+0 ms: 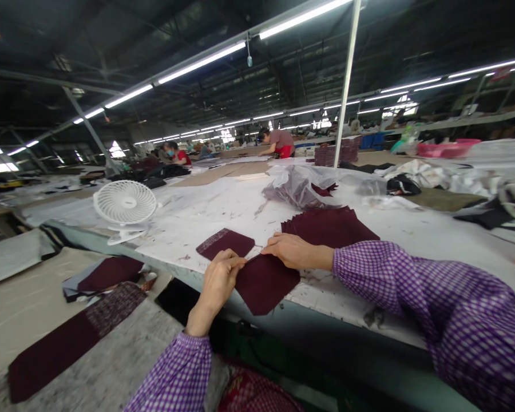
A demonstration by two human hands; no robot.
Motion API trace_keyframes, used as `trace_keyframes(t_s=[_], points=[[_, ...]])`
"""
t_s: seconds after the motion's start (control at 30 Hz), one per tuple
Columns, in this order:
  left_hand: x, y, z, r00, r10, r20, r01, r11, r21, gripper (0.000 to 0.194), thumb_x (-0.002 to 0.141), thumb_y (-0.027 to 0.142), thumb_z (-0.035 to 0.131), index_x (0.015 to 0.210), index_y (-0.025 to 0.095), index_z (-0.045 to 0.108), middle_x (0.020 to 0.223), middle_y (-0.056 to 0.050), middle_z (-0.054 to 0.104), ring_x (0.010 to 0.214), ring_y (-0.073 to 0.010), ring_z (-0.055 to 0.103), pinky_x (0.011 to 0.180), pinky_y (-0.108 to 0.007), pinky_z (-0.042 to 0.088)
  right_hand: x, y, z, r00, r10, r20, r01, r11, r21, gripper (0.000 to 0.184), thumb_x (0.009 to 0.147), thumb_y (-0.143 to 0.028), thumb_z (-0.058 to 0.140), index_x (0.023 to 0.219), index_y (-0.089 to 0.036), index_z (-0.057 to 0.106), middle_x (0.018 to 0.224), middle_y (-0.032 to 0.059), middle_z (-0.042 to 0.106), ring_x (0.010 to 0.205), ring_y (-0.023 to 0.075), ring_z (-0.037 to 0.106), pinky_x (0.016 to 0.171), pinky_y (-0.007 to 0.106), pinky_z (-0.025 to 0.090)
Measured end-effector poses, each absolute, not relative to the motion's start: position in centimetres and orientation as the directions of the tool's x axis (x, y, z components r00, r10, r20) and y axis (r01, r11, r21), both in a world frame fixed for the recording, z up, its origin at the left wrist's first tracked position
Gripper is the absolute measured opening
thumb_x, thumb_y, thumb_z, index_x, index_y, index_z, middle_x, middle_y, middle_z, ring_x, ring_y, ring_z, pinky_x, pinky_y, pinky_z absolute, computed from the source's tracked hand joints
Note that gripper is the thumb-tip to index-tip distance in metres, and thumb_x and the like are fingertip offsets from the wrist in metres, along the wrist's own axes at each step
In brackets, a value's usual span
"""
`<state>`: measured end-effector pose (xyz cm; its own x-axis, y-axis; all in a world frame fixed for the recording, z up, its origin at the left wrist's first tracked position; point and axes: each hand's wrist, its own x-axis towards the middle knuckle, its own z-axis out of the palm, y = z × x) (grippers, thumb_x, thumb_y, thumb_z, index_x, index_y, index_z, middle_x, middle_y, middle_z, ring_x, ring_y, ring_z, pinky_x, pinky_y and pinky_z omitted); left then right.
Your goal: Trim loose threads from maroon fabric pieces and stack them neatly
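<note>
A maroon fabric piece with a pointed lower end hangs partly over the table's front edge. My left hand pinches its upper left corner, fingers closed. At the upper right corner my right hand is also closed on the cloth, its fingertips along the top edge. Just beyond my hands lies a smaller maroon piece with a speckled band. A fanned stack of maroon fabric pieces rests behind my right hand.
On the white table stand a white fan at the left and a clear plastic bag behind the stack. Lower left, a long maroon piece lies on a grey surface. A metal pole rises farther back, where people work.
</note>
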<state>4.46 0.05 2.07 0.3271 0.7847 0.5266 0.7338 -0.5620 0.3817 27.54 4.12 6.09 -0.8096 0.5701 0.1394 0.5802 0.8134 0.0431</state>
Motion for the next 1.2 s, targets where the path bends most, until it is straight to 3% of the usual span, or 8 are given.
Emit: trace_keyframes(t_s=[0.13,0.3,0.47,0.63,0.73,0.93,1.07,1.2], points=[[4.7,-0.4,2.2,0.389,0.742,0.547,0.768,-0.589,0.252,0.030,0.095,0.025,0.042,0.090,0.019,0.071,0.081,-0.005,0.061,0.080,-0.0181,0.052,0.072,-0.031,0.044,27.2,3.7,6.9,-0.820,0.570,0.056,0.571,0.807,0.153,0.040,0.081,-0.004,0.045,0.112,-0.016,0.066,0.096,0.0100,0.064,0.091,0.0219,0.054,0.084,0.032,0.040],[5.0,-0.8,2.9,0.452,0.738,0.501,0.822,-0.562,0.087,0.033,0.096,0.024,0.036,0.093,0.020,0.069,0.083,-0.006,0.060,0.079,-0.0188,0.051,0.072,-0.033,0.041,25.8,2.7,8.7,-0.798,0.597,-0.079,0.567,0.790,0.235,0.051,0.084,-0.007,0.042,0.131,-0.022,0.056,0.103,0.0132,0.063,0.089,0.0224,0.058,0.078,0.033,0.042],[4.0,-1.0,2.9,0.359,0.802,0.477,0.831,-0.507,0.228,0.021,0.091,0.024,0.049,0.100,0.019,0.067,0.089,-0.005,0.062,0.086,-0.0203,0.052,0.079,-0.035,0.043,24.7,2.0,9.9,-0.797,0.580,-0.166,0.525,0.802,0.284,0.062,0.083,-0.007,0.042,0.140,-0.033,0.044,0.104,0.0116,0.064,0.089,0.0236,0.061,0.073,0.032,0.042],[2.9,-1.5,2.7,0.311,0.829,0.464,0.784,-0.500,0.368,0.018,0.090,0.021,0.052,0.090,0.019,0.069,0.084,-0.004,0.062,0.083,-0.0191,0.053,0.076,-0.033,0.043,24.6,2.0,10.2,-0.801,0.568,-0.189,0.506,0.811,0.292,0.064,0.083,-0.006,0.042,0.142,-0.031,0.042,0.104,0.0115,0.065,0.087,0.0220,0.061,0.071,0.030,0.042],[2.9,-1.9,2.7,0.315,0.811,0.494,0.793,-0.510,0.332,0.020,0.091,0.025,0.051,0.091,0.019,0.070,0.084,-0.004,0.062,0.082,-0.0189,0.053,0.075,-0.032,0.042,24.4,2.0,10.5,-0.783,0.578,-0.231,0.505,0.807,0.306,0.066,0.083,-0.006,0.042,0.143,-0.033,0.039,0.105,0.0111,0.065,0.086,0.0218,0.061,0.069,0.030,0.041],[3.0,-2.5,2.8,0.407,0.756,0.512,0.850,-0.519,0.090,0.032,0.096,0.028,0.039,0.091,0.021,0.069,0.082,-0.005,0.060,0.080,-0.0199,0.050,0.072,-0.034,0.039,23.2,1.6,11.8,-0.786,0.547,-0.289,0.458,0.828,0.322,0.067,0.082,-0.007,0.043,0.143,-0.035,0.038,0.093,0.0108,0.068,0.078,0.0210,0.060,0.065,0.029,0.040],[2.6,-2.6,2.6,0.355,0.782,0.512,0.832,-0.514,0.210,0.025,0.094,0.027,0.043,0.094,0.019,0.067,0.087,-0.005,0.061,0.083,-0.0190,0.051,0.075,-0.032,0.042,22.3,1.6,12.5,-0.779,0.527,-0.340,0.432,0.844,0.318,0.069,0.081,-0.006,0.044,0.143,-0.035,0.038,0.090,0.0095,0.068,0.074,0.0199,0.059,0.065,0.029,0.038],[2.2,-3.0,2.3,0.353,0.770,0.532,0.841,-0.510,0.180,0.028,0.095,0.027,0.041,0.088,0.018,0.067,0.084,-0.006,0.061,0.083,-0.0203,0.052,0.076,-0.034,0.042,22.0,1.8,12.5,-0.795,0.508,-0.333,0.426,0.857,0.291,0.070,0.077,-0.002,0.046,0.140,-0.033,0.045,0.085,0.0083,0.069,0.068,0.0183,0.057,0.062,0.028,0.037]])
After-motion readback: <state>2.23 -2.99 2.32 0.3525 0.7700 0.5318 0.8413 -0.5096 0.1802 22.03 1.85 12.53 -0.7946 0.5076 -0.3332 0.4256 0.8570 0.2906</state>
